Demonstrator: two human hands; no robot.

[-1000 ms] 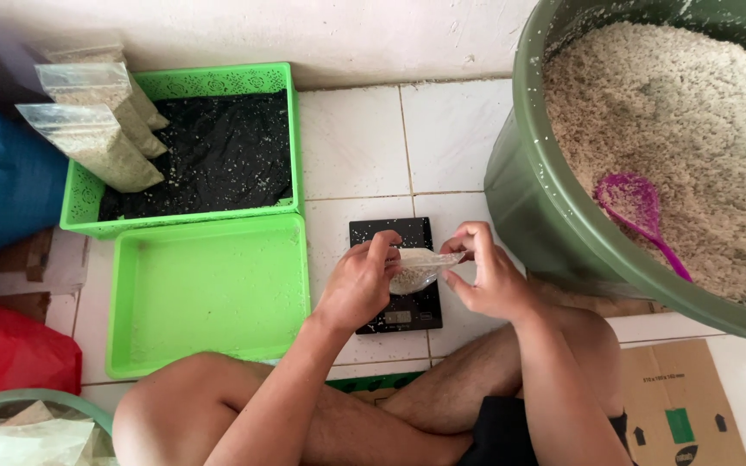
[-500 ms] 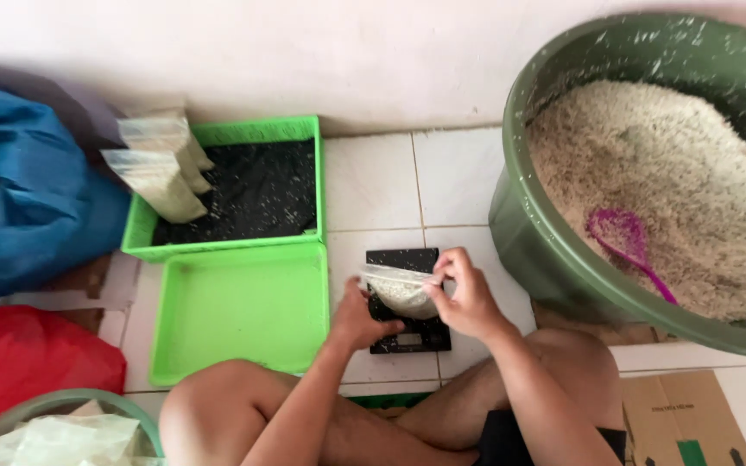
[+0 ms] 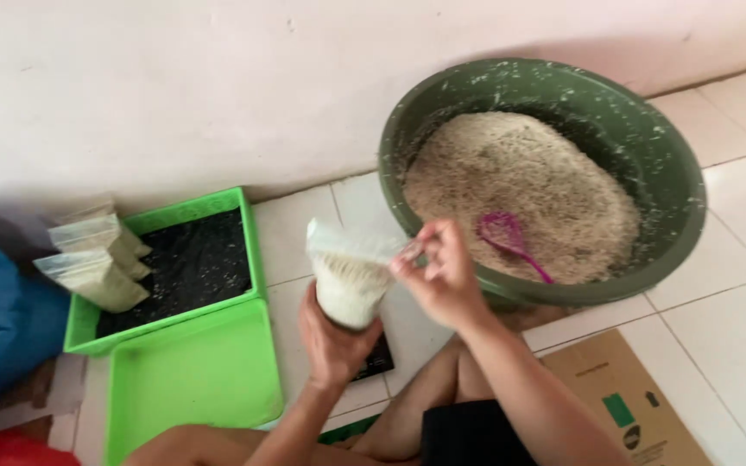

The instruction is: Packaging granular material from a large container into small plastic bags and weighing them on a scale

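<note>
bag [image 3: 349,285] | cupped atop left hand [image 3: 331,341] | right hand [image 3: 442,276] pinches rim

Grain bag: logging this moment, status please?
Left hand grips grain bag from below, upright. Right hand pinches its top edge. Green tub close alongside, nothing blocking.

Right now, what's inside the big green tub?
The green tub holds a mound of pale grain with a pink scoop lying on it. The scoop's underside and the tub's bottom are covered by the grain.
</note>
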